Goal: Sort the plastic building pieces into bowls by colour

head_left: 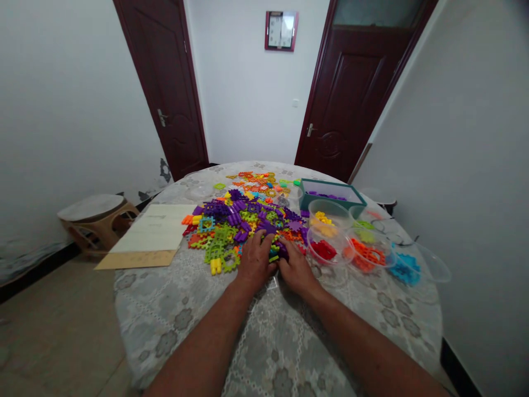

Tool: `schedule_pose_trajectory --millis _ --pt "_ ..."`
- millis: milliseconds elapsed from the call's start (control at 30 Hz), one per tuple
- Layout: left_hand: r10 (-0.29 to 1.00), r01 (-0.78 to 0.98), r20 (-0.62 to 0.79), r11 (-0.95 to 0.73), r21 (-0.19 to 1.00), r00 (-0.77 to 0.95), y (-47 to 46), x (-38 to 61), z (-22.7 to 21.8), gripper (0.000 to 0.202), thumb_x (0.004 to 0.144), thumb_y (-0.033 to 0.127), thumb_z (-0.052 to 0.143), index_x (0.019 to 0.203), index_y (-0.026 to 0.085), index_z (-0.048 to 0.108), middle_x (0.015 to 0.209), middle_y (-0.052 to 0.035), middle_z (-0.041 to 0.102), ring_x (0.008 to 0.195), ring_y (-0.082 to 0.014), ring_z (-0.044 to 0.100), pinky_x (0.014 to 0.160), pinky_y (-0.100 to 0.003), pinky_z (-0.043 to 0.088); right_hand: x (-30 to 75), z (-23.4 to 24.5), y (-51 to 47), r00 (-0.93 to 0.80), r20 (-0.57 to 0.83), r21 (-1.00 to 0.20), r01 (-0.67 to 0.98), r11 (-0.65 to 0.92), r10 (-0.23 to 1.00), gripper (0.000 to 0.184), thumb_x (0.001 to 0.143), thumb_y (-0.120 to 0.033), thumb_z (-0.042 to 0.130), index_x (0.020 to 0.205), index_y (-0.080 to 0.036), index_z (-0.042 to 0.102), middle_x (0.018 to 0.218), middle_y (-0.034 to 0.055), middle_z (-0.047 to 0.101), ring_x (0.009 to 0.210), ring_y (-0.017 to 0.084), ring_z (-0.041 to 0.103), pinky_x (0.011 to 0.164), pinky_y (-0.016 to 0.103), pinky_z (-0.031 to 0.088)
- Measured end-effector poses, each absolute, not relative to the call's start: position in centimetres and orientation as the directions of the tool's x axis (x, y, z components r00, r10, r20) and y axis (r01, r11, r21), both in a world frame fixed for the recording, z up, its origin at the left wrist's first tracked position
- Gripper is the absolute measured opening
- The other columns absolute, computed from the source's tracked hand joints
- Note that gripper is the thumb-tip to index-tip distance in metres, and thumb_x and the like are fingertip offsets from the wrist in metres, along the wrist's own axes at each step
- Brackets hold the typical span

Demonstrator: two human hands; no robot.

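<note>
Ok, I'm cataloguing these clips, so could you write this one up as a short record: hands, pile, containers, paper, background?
Hands: left hand and right hand close together at the pile's near edge, among purple and green pieces; grip unclear
Pile: mixed plastic pieces, mostly purple and green
Containers: clear tubs with yellow, red and orange pieces; green-edged box with purple pieces
Paper: pale sheets left of the pile
Background: two dark red doors, wall clock

Looks like a home room: panelled doors [357, 71] upper left and right, wall clock [281, 31] top centre, floral tablecloth [281, 342] below.
</note>
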State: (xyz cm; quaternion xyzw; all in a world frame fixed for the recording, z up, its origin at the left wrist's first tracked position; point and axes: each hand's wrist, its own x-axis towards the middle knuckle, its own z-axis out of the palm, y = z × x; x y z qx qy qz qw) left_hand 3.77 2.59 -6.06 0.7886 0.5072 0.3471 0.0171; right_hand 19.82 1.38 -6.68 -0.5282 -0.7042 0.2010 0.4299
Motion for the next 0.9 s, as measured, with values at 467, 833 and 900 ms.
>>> schedule_pose_trajectory --millis 467,833,900 --pt "0.774 0.651 0.556 -0.594 0.473 0.302 3.4 3.8 -7.5 0.05 0.087 0.021 0.067 0.136 0.019 0.058 0.13 -0.0149 0.068 0.124 -0.0298 0.063 0.107 -0.048 0.05 20.7 -5.8 -0.1 -0.002 0.249 -0.863 0.454 0.222 0.969 0.039 0.086 -0.022 0.051 0.122 -0.019 0.066 0.109 0.0073 0.075 0.102 0.026 0.07 0.095 0.039 0.055" --pt "0.88 0.519 0.474 -0.416 0.747 0.023 2.6 3.4 -3.6 0.038 0.086 0.033 0.073 0.12 0.023 0.062 0.111 -0.0067 0.072 0.1 -0.0242 0.069 0.096 -0.04 0.053 21.0 -5.5 -0.1 0.022 0.05 -0.96 0.275 0.042 0.999 0.035 0.092 -0.036 0.056 0.123 -0.022 0.061 0.072 -0.0023 0.067 0.06 0.019 0.067 0.058 0.029 0.054" --pt "0.893 0.474 0.442 -0.352 0.807 -0.09 2.6 3.0 -2.7 0.042 0.083 0.036 0.077 0.12 0.023 0.062 0.107 -0.0057 0.072 0.096 -0.0239 0.069 0.094 -0.04 0.053 21.0 -5.4 -0.3 0.028 0.045 -0.958 0.284 0.035 0.999 0.039 0.092 -0.04 0.058 0.127 -0.023 0.06 0.074 -0.0022 0.068 0.06 0.019 0.068 0.059 0.03 0.055"
